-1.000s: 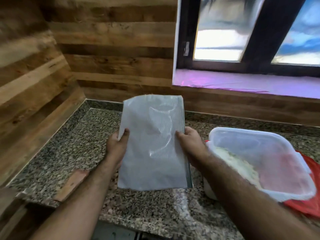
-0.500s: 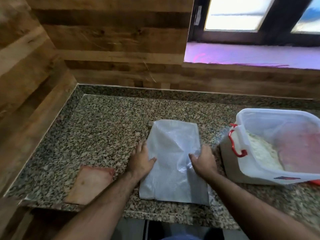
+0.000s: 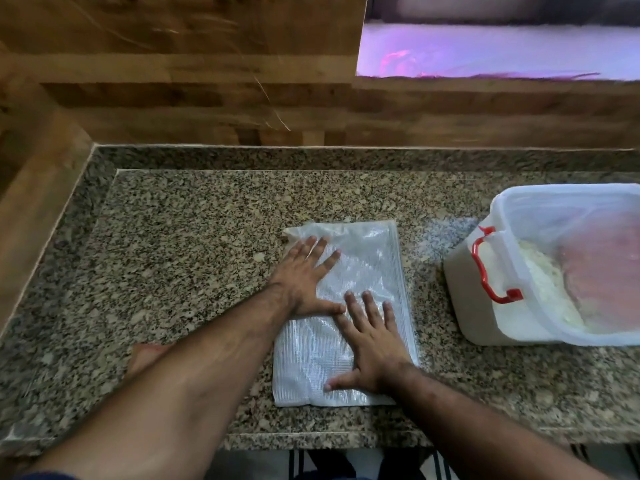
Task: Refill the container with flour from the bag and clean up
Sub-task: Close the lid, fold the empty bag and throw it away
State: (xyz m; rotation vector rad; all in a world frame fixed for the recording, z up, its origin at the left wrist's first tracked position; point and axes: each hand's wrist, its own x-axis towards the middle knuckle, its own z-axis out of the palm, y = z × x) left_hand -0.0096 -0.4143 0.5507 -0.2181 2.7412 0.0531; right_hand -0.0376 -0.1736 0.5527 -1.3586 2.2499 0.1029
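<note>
Wooden walls stand behind your speckled stone table (image 3: 173, 258). Your empty bag (image 3: 346, 306) lies flat on the table, just left of the container (image 3: 502, 327). Your left hand (image 3: 304, 275) is spread flat on the far part of the bag, fingers (image 3: 329, 259) wide open and holding nothing. Your right hand (image 3: 374, 344) is spread flat on the near part of the bag, open too, pressing down. The container has a red handle (image 3: 485, 271) and white flour (image 3: 540, 282) inside. Some flour dust (image 3: 440, 233) lies on the table between the bag and the container.
</note>
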